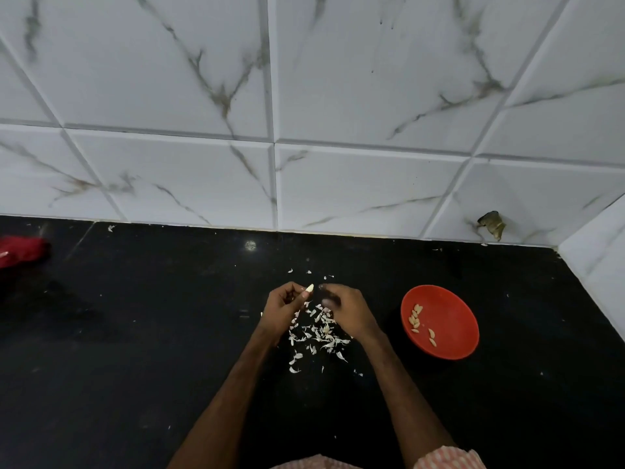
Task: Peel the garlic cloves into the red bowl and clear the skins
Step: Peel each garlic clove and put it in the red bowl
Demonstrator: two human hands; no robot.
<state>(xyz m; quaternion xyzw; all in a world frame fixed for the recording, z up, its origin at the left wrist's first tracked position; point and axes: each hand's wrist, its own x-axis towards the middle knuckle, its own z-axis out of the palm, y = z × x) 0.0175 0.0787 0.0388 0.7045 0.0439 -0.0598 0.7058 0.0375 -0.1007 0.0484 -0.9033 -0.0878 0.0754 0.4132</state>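
Note:
My left hand (282, 308) pinches a pale garlic clove (308, 291) between thumb and fingers, its tip pointing up. My right hand (345, 309) hovers just to the right of the clove with its fingers curled and blurred; whether it holds a bit of skin I cannot tell. A scatter of white garlic skins (321, 333) lies on the black counter below and between both hands. The red bowl (453, 346) sits to the right of my right hand and holds several peeled cloves (415, 320) near its left side.
The black counter (135, 350) runs back to a white marbled tile wall (304, 113), which turns a corner at the far right. A red cloth (20, 250) lies at the left edge. A few stray skins dot the counter.

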